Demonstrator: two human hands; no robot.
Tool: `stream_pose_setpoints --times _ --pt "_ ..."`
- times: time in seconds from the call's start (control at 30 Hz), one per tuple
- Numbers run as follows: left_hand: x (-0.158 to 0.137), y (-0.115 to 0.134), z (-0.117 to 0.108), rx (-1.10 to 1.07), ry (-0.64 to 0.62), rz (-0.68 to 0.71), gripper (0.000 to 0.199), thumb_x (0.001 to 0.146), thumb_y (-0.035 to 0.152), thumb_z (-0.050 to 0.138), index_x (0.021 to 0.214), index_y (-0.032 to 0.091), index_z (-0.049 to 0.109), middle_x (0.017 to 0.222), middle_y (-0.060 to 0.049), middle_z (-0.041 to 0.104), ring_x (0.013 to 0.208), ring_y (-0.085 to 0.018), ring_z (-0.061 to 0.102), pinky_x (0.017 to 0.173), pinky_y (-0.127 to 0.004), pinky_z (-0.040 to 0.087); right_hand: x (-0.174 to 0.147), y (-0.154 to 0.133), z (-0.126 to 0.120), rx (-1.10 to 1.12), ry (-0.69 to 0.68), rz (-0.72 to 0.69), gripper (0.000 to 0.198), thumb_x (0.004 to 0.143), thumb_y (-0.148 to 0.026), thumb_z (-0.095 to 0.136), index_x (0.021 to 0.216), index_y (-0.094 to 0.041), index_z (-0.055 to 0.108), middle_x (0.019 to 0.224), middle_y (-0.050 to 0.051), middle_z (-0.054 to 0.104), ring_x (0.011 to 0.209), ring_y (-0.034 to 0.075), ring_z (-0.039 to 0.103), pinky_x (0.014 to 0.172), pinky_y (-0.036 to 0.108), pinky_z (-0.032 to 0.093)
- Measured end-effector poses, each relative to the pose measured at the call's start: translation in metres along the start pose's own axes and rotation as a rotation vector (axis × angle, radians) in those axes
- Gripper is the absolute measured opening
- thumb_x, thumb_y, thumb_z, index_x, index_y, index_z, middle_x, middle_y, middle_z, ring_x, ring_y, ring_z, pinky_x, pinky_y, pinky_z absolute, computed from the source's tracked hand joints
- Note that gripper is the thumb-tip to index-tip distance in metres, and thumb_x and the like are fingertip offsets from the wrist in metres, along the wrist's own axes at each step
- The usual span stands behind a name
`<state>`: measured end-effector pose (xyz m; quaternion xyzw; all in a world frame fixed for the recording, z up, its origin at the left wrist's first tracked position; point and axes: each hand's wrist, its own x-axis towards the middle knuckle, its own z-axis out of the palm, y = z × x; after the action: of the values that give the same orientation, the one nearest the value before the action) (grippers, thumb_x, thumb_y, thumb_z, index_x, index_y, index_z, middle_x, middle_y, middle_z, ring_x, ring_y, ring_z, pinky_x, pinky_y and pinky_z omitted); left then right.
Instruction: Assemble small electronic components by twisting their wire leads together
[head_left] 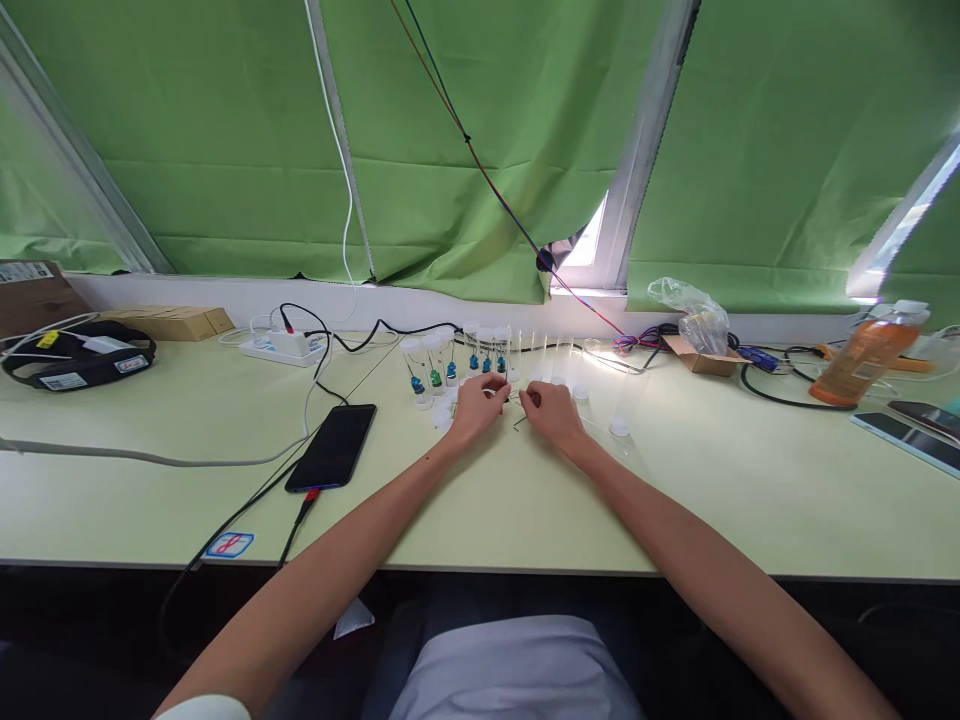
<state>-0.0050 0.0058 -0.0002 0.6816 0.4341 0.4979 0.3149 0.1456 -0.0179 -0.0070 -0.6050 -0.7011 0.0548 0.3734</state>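
My left hand point(480, 406) is closed in a pinch over the table, its fingertips at a small dark piece too tiny to name. Just across from it, my right hand point(553, 411) also pinches, and what lies in its fingers is hidden. A thin dark bent piece point(518, 424) shows below the gap between both hands. Behind my left hand stand several clear tubes, holding small blue pieces point(418, 385) and a green piece point(436, 378) on thin dark stems. White caps point(619, 427) lie to the right of my right hand, beside clear tubes that are hard to make out.
A black phone point(331, 447) with a plugged-in cable lies left on the table point(480, 510). Behind it are a white power strip point(283, 347) and a black strap point(79, 357). To the right are a small cardboard box point(701, 357), an orange bottle point(870, 355) and loose cables.
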Motion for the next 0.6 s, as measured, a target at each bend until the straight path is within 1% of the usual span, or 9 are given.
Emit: stream_pose_setpoints --times 0.17,0.37,0.5,0.6 --pt "-0.0016 -0.0004 0.0011 0.017 -0.074 -0.041 0.012 0.076 0.03 0.061 0.075 0.019 0.062 0.074 -0.003 0.067 0.051 -0.013 0.058 0.049 -0.026 0.044 -0.0001 0.0004 -0.0015 0.033 0.071 0.019 0.027 0.09 -0.032 0.046 0.069 -0.02 0.058 0.064 0.001 0.061 0.058 0.013 0.047 0.055 0.026 0.029" --pt "-0.0029 -0.0007 0.0035 0.073 -0.165 -0.002 0.009 0.076 0.026 0.059 0.069 0.02 0.057 0.065 -0.001 0.065 0.048 -0.014 0.058 0.05 -0.028 0.046 0.0005 0.0006 -0.0005 0.029 0.066 0.021 0.027 0.09 -0.031 0.047 0.068 -0.02 0.058 0.065 0.002 0.062 0.059 0.013 0.048 0.056 0.025 0.03" --pt "-0.0035 -0.003 0.0038 0.04 -0.203 -0.023 0.011 0.075 0.027 0.062 0.068 0.02 0.056 0.066 -0.002 0.065 0.046 -0.014 0.058 0.048 -0.028 0.047 0.0009 0.0007 0.0002 0.014 0.061 0.023 0.027 0.09 -0.031 0.047 0.069 -0.02 0.059 0.066 0.002 0.063 0.06 0.014 0.049 0.057 0.025 0.03" --pt "-0.0037 -0.0056 0.0036 0.025 -0.225 -0.026 0.01 0.075 0.025 0.061 0.069 0.02 0.056 0.066 -0.001 0.065 0.047 -0.014 0.06 0.049 -0.029 0.049 0.0006 0.0002 0.0002 0.016 0.061 0.019 0.028 0.09 -0.031 0.046 0.068 -0.02 0.059 0.066 0.002 0.063 0.059 0.014 0.049 0.057 0.025 0.03"
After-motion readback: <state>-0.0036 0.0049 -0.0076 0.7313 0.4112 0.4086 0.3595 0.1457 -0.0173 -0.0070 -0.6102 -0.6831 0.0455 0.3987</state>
